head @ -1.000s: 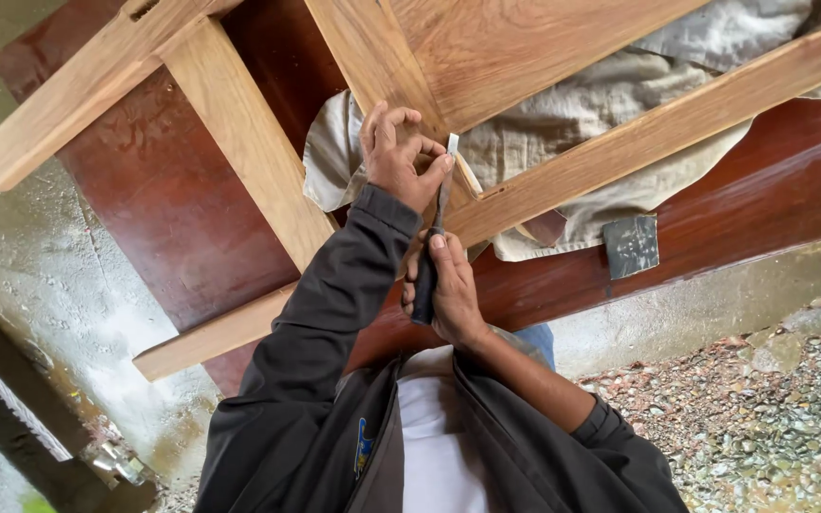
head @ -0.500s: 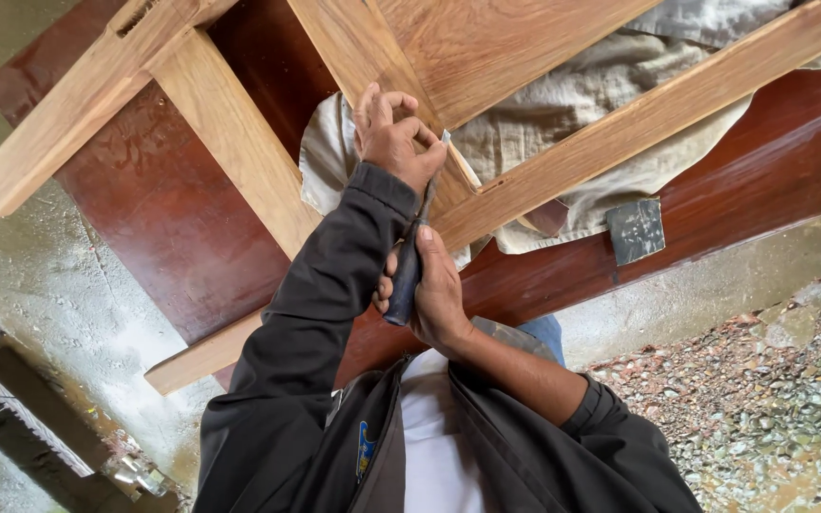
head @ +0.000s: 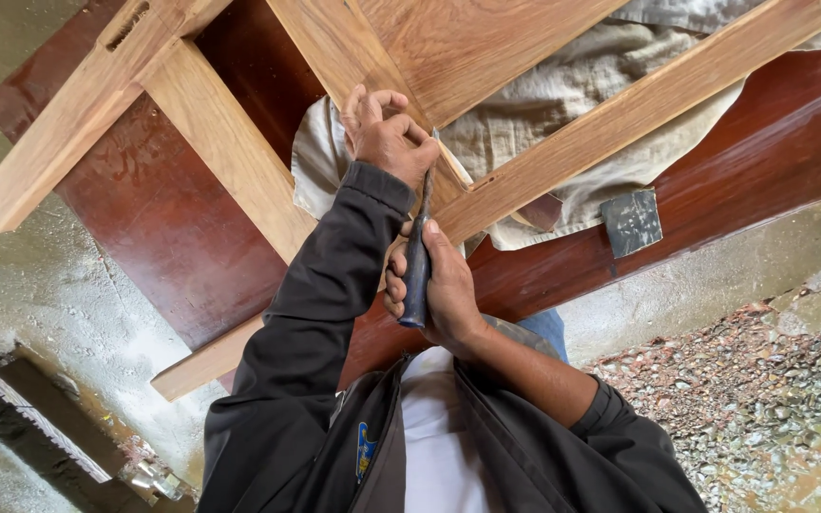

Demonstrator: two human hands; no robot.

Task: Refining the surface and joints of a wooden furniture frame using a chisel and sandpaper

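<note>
Worked on dark red bench (head: 192, 237) beside gravel (head: 772, 380), lower right. Clamped right hand (head: 448, 294) fingers round chisel (head: 417, 266); curled left hand (head: 387, 138) fingers against blade at wooden frame (head: 620, 114) joint. Looked mid-cut, joint unfinished.

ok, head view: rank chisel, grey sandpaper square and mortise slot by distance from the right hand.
1. chisel: centre, gripped in the right hand.
2. grey sandpaper square: off to the right, on the dark red board.
3. mortise slot: top left, in the pale beam.
</note>
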